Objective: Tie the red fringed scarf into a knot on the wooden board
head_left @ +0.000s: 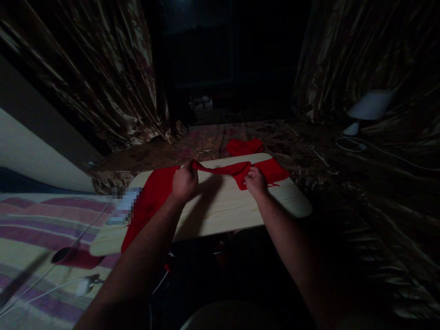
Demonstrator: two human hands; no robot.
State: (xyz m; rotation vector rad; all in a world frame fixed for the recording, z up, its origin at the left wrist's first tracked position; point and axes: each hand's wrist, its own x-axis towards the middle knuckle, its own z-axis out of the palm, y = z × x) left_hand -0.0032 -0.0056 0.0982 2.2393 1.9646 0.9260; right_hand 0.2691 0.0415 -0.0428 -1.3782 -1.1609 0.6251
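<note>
A red cloth [154, 192] lies across a light wooden board [220, 206] and hangs over its left front edge. My left hand [184, 182] is closed on the cloth near the board's far edge. My right hand [255, 180] is closed on the same cloth to the right. Between the two hands a narrow band of the cloth is pulled taut just above the board. The cloth's right end spreads flat on the board beyond my right hand.
A second folded red cloth [244, 146] lies on the patterned carpet behind the board. A striped blanket [37, 229] with white cables is at the left. A white lamp [367, 110] and cord sit at the right. Dark curtains hang behind.
</note>
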